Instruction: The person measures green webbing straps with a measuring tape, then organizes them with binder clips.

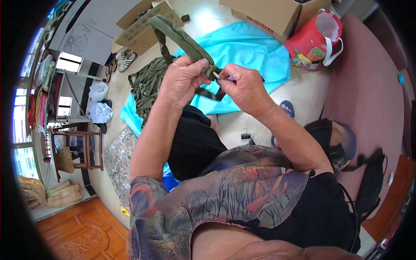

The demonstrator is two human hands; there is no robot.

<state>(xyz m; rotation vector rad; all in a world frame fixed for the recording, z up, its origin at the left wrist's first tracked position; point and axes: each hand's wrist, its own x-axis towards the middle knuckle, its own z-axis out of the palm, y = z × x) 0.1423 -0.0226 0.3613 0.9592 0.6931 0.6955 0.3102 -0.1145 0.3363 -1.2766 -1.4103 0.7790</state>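
Standing beyond hands point(183, 81) gripping a green strap point(187, 45) and white piece point(216, 75), a cardboard box point(149, 33) holds dark items point(141, 16).

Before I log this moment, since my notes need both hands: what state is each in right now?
Left hand: closed, holding the green strap.
Right hand: closed, pinching a small white piece beside the strap; what it is cannot be told.

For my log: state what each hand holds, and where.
Left hand: green strap, near its lower end. Right hand: small white item there, gripped part unclear.
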